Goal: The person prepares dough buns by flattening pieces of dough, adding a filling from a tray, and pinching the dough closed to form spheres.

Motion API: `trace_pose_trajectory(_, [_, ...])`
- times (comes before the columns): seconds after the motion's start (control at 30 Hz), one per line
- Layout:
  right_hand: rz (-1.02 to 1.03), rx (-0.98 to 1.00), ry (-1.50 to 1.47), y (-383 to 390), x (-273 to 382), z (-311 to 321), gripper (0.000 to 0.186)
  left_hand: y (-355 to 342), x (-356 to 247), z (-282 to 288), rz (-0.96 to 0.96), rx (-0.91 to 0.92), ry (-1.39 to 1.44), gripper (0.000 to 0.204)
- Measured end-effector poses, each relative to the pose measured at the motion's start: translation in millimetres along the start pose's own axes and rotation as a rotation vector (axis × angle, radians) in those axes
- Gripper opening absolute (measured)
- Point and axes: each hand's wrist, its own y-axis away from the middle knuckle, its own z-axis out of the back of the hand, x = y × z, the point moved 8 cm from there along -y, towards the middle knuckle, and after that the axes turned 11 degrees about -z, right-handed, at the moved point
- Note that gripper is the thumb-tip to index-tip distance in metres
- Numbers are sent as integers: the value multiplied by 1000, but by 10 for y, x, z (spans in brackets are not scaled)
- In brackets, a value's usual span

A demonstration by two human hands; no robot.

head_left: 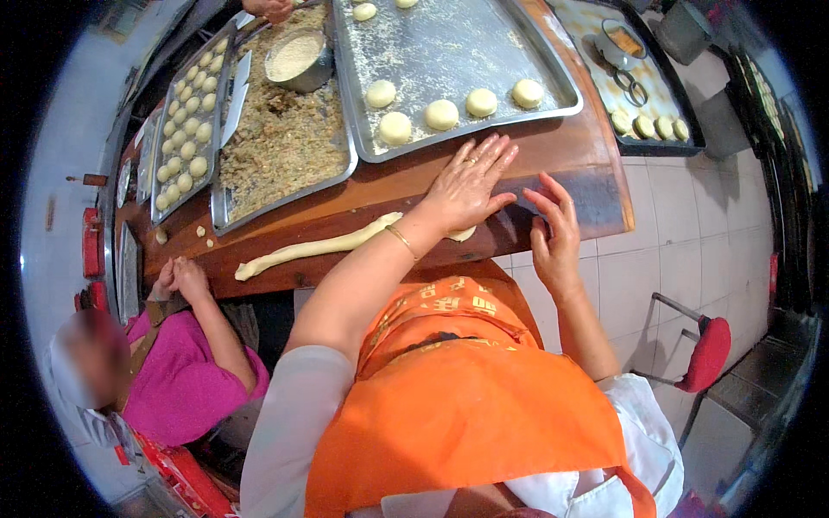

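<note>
Orange apron [466,406] nearest; left hand [466,186], fingers spread flat, rolls long pale dough rope [315,248] on brown wooden table [570,151]; right hand [555,235] hovers open; portioning likely next.

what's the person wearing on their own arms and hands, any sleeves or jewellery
Both forearms are bare; white sleeves end near the elbows. The left hand has a gold-coloured ring on one finger and a thin gold-coloured bangle at the wrist. The right hand shows no jewellery. No gloves on either hand.
</note>
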Motion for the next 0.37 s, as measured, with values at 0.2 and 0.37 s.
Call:
trace_pose_trajectory(0.2, [-73,-71,27,21,-298,109,47,-20,-9,-35,-23,27,-28,75])
trace_pose_trajectory(0.37, [-74,-18,-64,-130,-15,90,44,-60,47,-65,-28,39,-52,77])
